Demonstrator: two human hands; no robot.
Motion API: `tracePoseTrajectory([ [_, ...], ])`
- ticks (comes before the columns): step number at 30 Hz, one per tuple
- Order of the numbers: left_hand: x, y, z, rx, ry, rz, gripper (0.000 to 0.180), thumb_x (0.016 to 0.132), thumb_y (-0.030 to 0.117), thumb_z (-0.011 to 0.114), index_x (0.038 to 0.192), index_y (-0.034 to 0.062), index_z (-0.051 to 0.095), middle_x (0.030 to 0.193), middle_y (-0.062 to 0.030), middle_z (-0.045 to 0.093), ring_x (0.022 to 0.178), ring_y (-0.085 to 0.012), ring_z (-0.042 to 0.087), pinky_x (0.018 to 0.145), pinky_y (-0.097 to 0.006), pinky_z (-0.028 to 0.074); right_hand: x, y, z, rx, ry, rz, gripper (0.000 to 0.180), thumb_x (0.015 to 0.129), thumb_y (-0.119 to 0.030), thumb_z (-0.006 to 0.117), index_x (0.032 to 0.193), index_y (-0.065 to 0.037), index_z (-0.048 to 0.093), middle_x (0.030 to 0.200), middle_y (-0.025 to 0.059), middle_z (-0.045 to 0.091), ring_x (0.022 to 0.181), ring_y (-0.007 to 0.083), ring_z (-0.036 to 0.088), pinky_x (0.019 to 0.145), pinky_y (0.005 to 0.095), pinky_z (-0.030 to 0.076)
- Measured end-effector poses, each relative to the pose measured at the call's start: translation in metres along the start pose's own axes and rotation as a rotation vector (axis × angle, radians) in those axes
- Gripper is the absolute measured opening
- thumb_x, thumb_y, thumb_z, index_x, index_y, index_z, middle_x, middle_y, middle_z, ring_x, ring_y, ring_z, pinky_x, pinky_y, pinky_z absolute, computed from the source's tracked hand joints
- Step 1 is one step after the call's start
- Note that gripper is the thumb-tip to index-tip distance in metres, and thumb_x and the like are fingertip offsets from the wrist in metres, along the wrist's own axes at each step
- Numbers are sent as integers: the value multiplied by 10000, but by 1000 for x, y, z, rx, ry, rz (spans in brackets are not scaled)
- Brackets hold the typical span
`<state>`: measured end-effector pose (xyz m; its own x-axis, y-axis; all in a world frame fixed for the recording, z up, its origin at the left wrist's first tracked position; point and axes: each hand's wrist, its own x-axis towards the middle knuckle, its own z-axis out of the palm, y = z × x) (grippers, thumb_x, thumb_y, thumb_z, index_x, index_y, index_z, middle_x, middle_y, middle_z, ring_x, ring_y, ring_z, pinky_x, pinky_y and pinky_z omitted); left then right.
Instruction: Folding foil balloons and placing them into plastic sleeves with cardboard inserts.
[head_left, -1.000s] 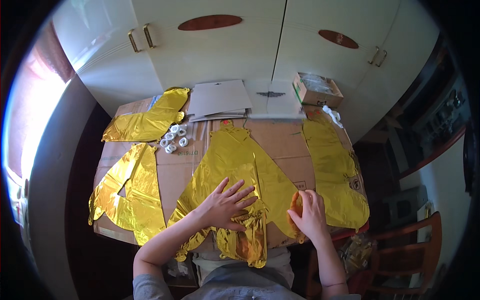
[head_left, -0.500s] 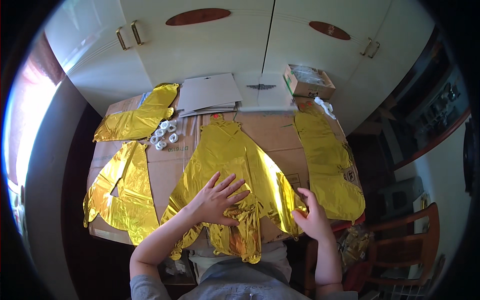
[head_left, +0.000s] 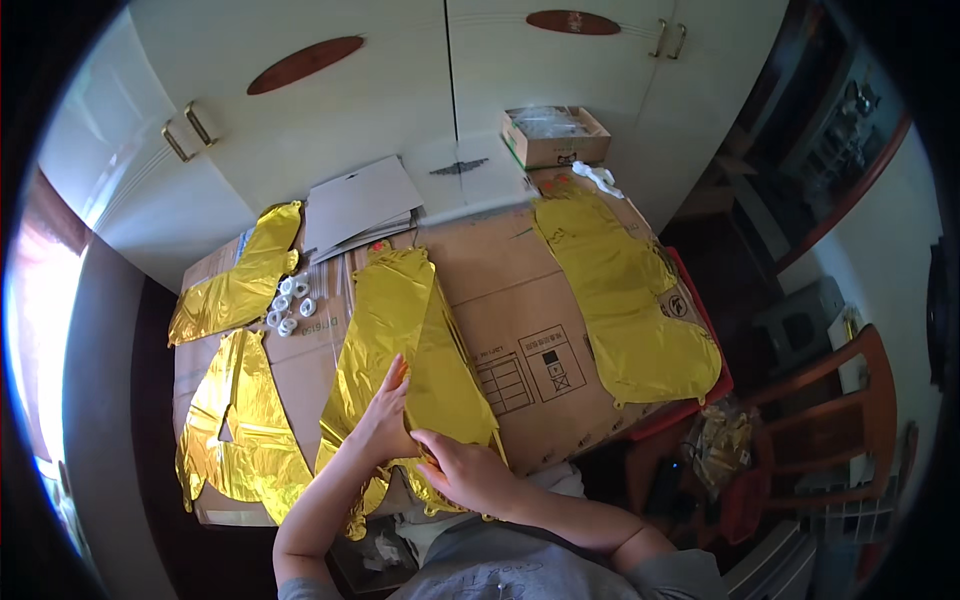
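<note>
Gold foil piece (head_left: 390,325) lies on the cardboard-covered worktop (head_left: 490,255), left of its middle, with its long axis running from the near edge toward the far edge. Its narrow end, which bears a red mark, points to the far edge; its broader, ragged end reaches the near edge. Both hands are at this nearer half. The left hand (head_left: 383,420) lies on the foil with fingers extended and close together, pointing away from the body. The right hand (head_left: 465,472) reaches across, its fingers bent and close beside the left hand's wrist; I cannot tell whether it pinches the foil.

Counted together, four gold foil pieces are on the worktop. One bent piece (head_left: 240,285) is at the far left corner, one limb pointing to the far edge. One piece with a triangular opening (head_left: 245,400) is at the near left corner, narrow end away. One long piece (head_left: 625,300) runs along the right edge, its wide end nearer.

About seven white rings (head_left: 287,286) cluster near the bent piece; overlaps blur the count. Several grey boards (head_left: 355,205) are stacked at the far edge. One open box (head_left: 560,153) and one white object (head_left: 597,180) are at the far right corner.
</note>
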<state>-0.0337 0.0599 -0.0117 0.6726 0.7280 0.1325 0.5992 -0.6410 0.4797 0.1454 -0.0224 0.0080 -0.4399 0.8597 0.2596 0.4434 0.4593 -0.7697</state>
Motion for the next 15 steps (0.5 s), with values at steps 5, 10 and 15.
tracePoseTrajectory([
  [5, -1, 9, -20, 28, -83, -114, 658, 724, 238, 672, 1337, 46, 531, 1478, -175, 414, 1453, -392, 220, 1201, -552, 72, 6, 5, 4, 63, 12, -22, 440, 889, -139, 646, 1273, -17, 469, 1061, 177, 645, 842, 301, 690, 680, 382, 565],
  [10, 1, -2, -40, 169, 131, -127, 482, 801, 104, 593, 1274, 16, 570, 1415, -180, 488, 1405, -392, 329, 1159, -527, 221, 2, 12, 5, 52, -7, -34, 464, 903, -138, 615, 1311, 1, 442, 1113, 202, 640, 882, 318, 686, 714, 395, 569],
  [15, 35, 17, -50, 192, 166, -59, 475, 875, 238, 614, 1312, 62, 554, 1427, -153, 487, 1388, -373, 367, 1123, -524, 283, -2, 17, 8, -19, -49, -1, 466, 908, -153, 609, 1321, -3, 453, 1026, 190, 640, 811, 310, 680, 678, 395, 559],
])
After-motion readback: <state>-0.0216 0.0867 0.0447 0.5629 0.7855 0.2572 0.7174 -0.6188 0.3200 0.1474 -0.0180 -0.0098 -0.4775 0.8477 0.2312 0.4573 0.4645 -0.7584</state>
